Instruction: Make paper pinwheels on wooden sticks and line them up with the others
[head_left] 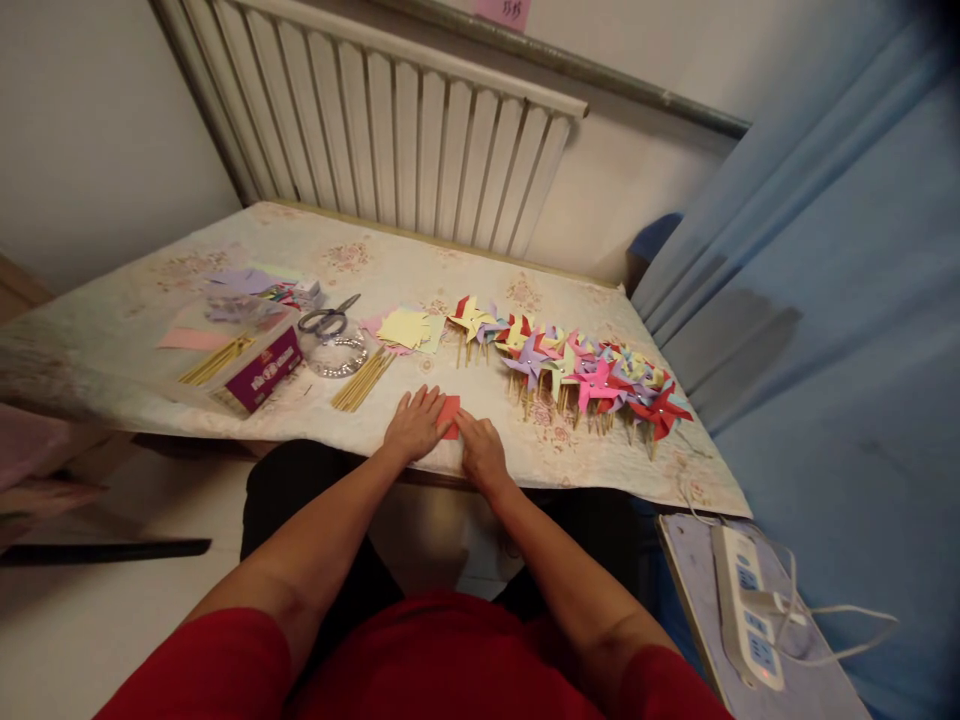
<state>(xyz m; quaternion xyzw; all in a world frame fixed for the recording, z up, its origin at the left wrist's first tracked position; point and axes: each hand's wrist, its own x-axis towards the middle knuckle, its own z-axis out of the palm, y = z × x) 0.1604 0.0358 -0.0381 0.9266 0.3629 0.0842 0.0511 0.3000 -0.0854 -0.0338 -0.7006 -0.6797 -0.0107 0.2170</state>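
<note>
A small red paper square [450, 413] lies near the front edge of the table [135, 300]. My left hand [415, 423] rests flat on its left part, fingers spread. Touching the paper's right edge, my right hand [481, 450] presses down with its fingertips. Most of the paper is hidden beneath both hands. A bundle of wooden sticks [363, 379] lies just to the left, and a row of several finished paper pinwheels [585, 370] stretches to the right.
Scissors [328, 318] rest on a clear round container [337, 355]. A box [251, 365] holding sticks, loose coloured paper sheets [405, 328], a radiator [390, 130] behind, a blue curtain [825, 300] at right, and a power strip [746, 610] on a board.
</note>
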